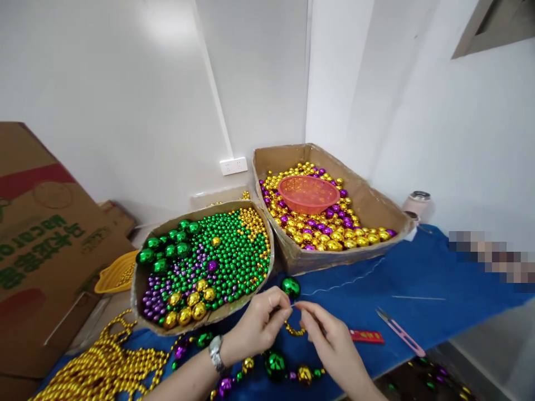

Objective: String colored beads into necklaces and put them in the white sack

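Note:
My left hand (267, 312), with a watch on its wrist, pinches at a thin pale thread (293, 305). Its fingertips almost meet those of my right hand (324, 328), which is also closed in a pinch at the thread. Beneath and around both hands lies a string of beads with large green (276, 365), gold (305, 375) and purple balls (224, 385), partly hidden by my wrists. One big green ball (291, 287) rests just beyond my fingertips. Small gold beads (295, 331) curve down between the hands. Loose thread (346, 286) trails over the blue cloth.
Beyond my hands stand a carton of green, purple and gold beads (234, 262) and a larger carton (292, 259) holding a red basket (309, 195). Gold bead strands (112, 367) lie left. Pink thread snips (401, 332), a needle-like rod (418, 297) and a red strip (366, 336) lie right.

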Available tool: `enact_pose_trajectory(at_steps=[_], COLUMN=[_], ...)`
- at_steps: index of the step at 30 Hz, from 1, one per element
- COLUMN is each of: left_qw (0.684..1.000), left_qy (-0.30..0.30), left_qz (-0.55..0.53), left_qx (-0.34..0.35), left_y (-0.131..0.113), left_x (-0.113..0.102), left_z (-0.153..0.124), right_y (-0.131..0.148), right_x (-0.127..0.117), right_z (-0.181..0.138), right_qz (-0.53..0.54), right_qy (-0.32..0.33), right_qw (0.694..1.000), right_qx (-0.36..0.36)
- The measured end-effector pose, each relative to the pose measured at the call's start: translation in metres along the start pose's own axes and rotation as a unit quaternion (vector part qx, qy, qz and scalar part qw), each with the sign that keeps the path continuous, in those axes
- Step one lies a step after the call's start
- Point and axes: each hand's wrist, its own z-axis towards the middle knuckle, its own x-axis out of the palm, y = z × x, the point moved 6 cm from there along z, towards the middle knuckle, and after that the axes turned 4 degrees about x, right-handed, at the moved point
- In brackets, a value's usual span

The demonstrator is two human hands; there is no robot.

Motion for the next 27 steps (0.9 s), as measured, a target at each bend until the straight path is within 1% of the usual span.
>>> enact_pose_trajectory(at_steps=[3, 5, 7, 9, 11, 13, 14, 15, 17, 19, 20, 23, 27], left_qw=[0.999, 0.998, 1.000, 0.999, 0.993, 0.975, 0.960, 0.942, 0.903, 0.871, 0.861, 0.851, 0.866], left_qy=[0.024, 0.025, 0.010, -0.026, -0.068, -0.099, -0.109, -0.117, -0.138, -0.156, -0.161, -0.161, -0.156], left_qz=[0.034, 0.041, 0.022, -0.017, -0.083, -0.174, -0.227, -0.279, -0.368, -0.423, -0.437, -0.443, -0.404], left_qx=[0.029, 0.032, 0.020, -0.006, -0.047, -0.098, -0.122, -0.144, -0.174, -0.195, -0.205, -0.233, -0.251], left_y=[-0.005, -0.004, 0.000, 0.006, 0.015, 0.027, 0.034, 0.040, 0.052, 0.061, 0.064, 0.067, 0.067], left_x=[0.009, 0.012, 0.011, 0.007, 0.004, 0.005, 0.008, 0.011, 0.017, 0.020, 0.021, 0.021, 0.018], left_z=[-0.007, -0.011, -0.015, -0.018, -0.023, -0.028, -0.032, -0.035, -0.040, -0.043, -0.044, -0.043, -0.041], right_y=[-0.013, -0.016, -0.014, -0.012, -0.011, -0.012, -0.012, -0.014, -0.018, -0.022, -0.023, -0.023, -0.018], right_x=[0.015, 0.022, 0.025, 0.026, 0.027, 0.032, 0.034, 0.036, 0.040, 0.043, 0.044, 0.044, 0.041], right_z=[0.011, 0.012, 0.012, 0.012, 0.014, 0.016, 0.018, 0.019, 0.020, 0.019, 0.019, 0.017, 0.018], right_qz=[0.114, 0.170, 0.213, 0.277, 0.364, 0.430, 0.440, 0.437, 0.409, 0.383, 0.372, 0.334, 0.296], right_qy=[-0.009, -0.015, -0.021, -0.024, -0.019, 0.003, 0.016, 0.028, 0.043, 0.049, 0.051, 0.059, 0.064], right_qw=[0.991, 0.982, 0.973, 0.956, 0.924, 0.893, 0.888, 0.889, 0.903, 0.914, 0.918, 0.932, 0.945], right_qx=[0.064, 0.079, 0.084, 0.096, 0.118, 0.134, 0.135, 0.133, 0.127, 0.125, 0.126, 0.125, 0.121])
